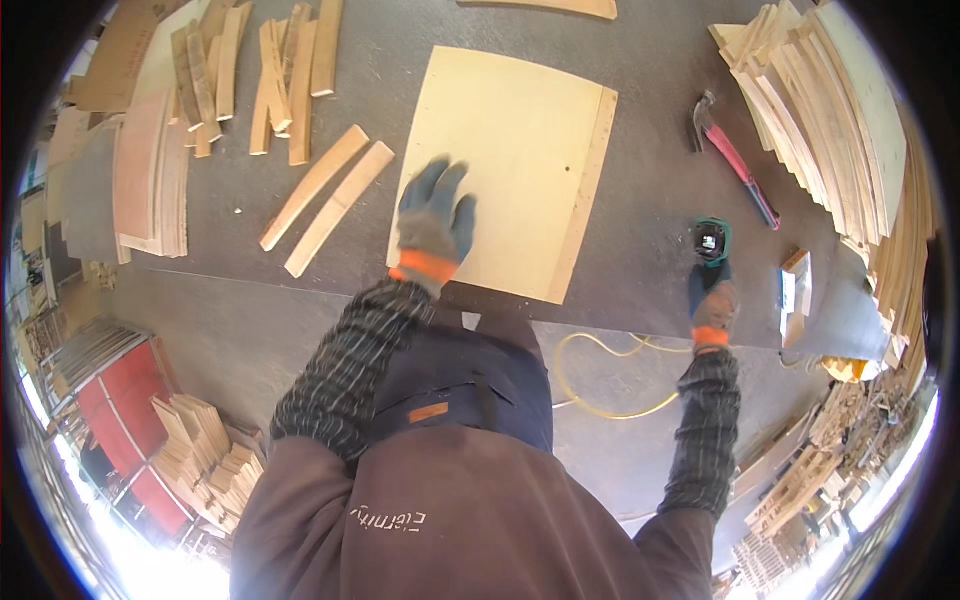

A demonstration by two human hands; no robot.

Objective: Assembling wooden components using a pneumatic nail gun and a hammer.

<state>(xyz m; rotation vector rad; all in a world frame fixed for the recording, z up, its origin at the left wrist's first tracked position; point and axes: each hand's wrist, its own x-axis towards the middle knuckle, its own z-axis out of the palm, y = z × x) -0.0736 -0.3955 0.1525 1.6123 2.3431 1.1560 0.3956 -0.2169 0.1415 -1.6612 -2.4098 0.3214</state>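
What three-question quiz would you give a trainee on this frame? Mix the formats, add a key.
1. Multiple choice: what is directly under the left hand?
a) a yellow hose
b) a pale wooden panel
c) a cardboard sheet
2. True or false: the right hand holds the teal-and-black tool.
3. Fill in: on the table, a ____ with a mostly red handle lies between the panel and the stack of wood on the right.

Key: 1. b; 2. true; 3. hammer
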